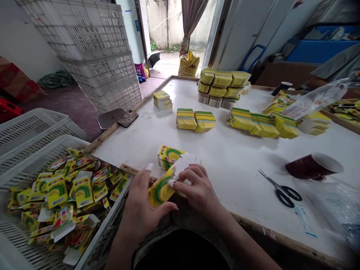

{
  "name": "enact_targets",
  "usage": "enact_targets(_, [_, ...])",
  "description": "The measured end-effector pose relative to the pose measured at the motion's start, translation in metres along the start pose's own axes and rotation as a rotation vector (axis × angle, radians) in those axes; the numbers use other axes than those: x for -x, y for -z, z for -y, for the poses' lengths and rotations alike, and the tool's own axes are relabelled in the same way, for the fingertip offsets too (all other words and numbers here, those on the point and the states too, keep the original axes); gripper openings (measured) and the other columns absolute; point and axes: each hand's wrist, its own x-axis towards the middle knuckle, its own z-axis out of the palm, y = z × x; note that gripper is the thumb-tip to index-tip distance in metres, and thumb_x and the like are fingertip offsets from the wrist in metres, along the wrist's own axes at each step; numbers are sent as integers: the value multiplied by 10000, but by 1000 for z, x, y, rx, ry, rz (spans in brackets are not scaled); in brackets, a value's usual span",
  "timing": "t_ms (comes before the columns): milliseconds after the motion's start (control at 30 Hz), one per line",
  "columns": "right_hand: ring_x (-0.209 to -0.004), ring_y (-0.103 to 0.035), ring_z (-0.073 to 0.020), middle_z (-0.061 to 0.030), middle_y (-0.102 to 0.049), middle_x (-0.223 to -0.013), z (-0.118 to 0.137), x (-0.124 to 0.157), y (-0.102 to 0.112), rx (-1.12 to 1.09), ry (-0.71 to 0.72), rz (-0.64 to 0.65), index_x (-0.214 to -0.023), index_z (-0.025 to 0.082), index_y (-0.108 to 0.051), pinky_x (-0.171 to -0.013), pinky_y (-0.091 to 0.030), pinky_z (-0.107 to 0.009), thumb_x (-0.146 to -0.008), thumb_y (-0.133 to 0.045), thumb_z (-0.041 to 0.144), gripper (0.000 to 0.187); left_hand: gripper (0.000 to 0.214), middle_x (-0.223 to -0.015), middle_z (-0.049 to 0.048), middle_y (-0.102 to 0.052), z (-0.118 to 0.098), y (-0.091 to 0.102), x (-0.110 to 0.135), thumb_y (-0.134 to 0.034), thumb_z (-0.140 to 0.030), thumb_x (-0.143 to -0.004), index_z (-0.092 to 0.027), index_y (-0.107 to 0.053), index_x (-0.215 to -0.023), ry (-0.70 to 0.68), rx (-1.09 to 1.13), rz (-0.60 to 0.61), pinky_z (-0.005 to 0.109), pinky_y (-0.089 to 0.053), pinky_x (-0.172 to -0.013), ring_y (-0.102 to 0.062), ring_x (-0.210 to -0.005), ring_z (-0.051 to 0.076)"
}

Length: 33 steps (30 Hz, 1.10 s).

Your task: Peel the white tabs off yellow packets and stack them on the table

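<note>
My left hand [143,204] and my right hand [197,187] both grip one small yellow-and-green carton [161,190] at the table's near edge. The left fingers wrap its lower side; the right fingers pinch its white end flap. Just beyond it a short stack of flat cartons [168,155] lies on the white table [225,157]. To my left a white plastic crate [17,240] holds several folded cartons [70,191] in a loose heap.
Bundles of flat cartons [222,88] stand in stacks and rows across the far table. Scissors [281,189] and a tipped dark red cup [312,167] lie at right. A phone [128,118] sits at the left edge. Stacked white crates [98,52] lean behind.
</note>
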Motion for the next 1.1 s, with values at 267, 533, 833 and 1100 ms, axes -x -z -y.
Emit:
enact_targets(267, [-1374,-370,-343,-175,-418,-1456,7,3,-7,-392,-421,-139,-1465,208,-378,-1100,-365,-526,-878,-615,400,661,523,-755,-2,-701,31,-21,0,-860,-133,-487,-250,-703,-972,115,-105,122,268,-448,-632,-617,-687,235])
enact_targets(533, [-979,-659,-260,-82,-724,-983,4,2,-32,-1316,-741,85,-1082,200,-705,-897,-521,-400,-897,-558,535,409,759,-972,65,-731,37,-33,14,-886,-90,-456,-239,-639,-1158,50,-29,81,284,-471,-735,-668,-843,263])
enact_targets(833, [-969,-678,-251,-65,-730,-1023,11,1,-34,-1549,-941,-9,-1068,248,-708,-914,-525,-384,-724,-774,463,411,721,-1220,120,-672,38,-39,21,-843,-85,-525,-240,-631,-1196,-3,-13,206,364,-448,-965,-617,-1143,328])
enact_targets(1100, [-1146,-606,-272,-77,-688,-1179,10,5,-28,-1301,-832,-66,-1157,236,-684,-1065,-429,-414,-807,-701,542,465,676,-1202,97,-594,35,-35,17,-714,-124,-676,-246,-467,-1293,-303,-312,326,369,-511,-891,-626,-1093,272])
